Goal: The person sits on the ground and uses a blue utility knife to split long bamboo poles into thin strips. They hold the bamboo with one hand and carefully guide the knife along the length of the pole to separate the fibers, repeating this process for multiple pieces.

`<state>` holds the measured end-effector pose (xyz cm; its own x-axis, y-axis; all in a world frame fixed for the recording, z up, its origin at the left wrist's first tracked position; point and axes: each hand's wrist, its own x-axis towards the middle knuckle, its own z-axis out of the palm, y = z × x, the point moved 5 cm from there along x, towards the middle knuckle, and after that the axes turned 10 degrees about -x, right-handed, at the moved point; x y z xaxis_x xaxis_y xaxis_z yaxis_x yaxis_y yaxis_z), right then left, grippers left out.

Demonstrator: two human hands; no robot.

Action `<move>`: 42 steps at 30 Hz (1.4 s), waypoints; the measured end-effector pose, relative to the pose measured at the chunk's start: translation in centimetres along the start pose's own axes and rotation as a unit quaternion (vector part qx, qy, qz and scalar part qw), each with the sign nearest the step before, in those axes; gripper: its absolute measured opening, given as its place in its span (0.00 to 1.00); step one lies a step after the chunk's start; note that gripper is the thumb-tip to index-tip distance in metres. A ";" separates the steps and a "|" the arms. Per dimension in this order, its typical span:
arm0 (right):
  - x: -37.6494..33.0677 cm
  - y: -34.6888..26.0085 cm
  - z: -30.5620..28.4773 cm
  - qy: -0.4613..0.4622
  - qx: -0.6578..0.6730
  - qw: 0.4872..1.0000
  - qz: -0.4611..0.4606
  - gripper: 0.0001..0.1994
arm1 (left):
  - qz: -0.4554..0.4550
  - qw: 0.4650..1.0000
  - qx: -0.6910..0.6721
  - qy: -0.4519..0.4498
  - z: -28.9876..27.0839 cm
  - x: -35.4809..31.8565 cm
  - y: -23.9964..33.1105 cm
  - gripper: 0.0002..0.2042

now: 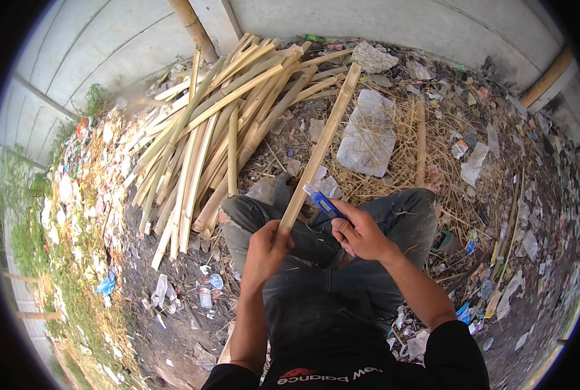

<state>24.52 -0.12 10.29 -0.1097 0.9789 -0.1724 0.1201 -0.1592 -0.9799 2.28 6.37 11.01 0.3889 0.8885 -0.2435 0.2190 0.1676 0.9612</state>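
Note:
A long split bamboo strip [325,143] slants away from me, its near end between my knees and its far end near a pale rock. My left hand [268,252] is closed round the near end of the strip. In my right hand [363,233] I grip a blue utility knife [327,206], its tip pointing up and left. The knife's tip lies close beside the strip's right edge; whether it touches cannot be told. Both hands are over my lap, above my crossed legs in dark jeans [400,218].
A big heap of split bamboo strips [205,130] lies at the far left, against the grey wall [381,23]. Beyond my knees lie a flat pale stone slab [368,133], dry shavings [404,130] and a rock [374,57]. Litter covers the ground, including a clear plastic bottle [205,297].

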 end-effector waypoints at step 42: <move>0.9 -2.2 2.5 0.007 -0.421 0.907 -0.032 0.30 | 0.038 0.999 0.035 -0.003 0.7 -1.0 1.3 0.13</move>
<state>21.68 0.83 12.00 -0.1311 0.9853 -0.1099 0.8247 0.0469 -0.5636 2.75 5.40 12.38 0.4122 0.8947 -0.1717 0.2513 0.0695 0.9654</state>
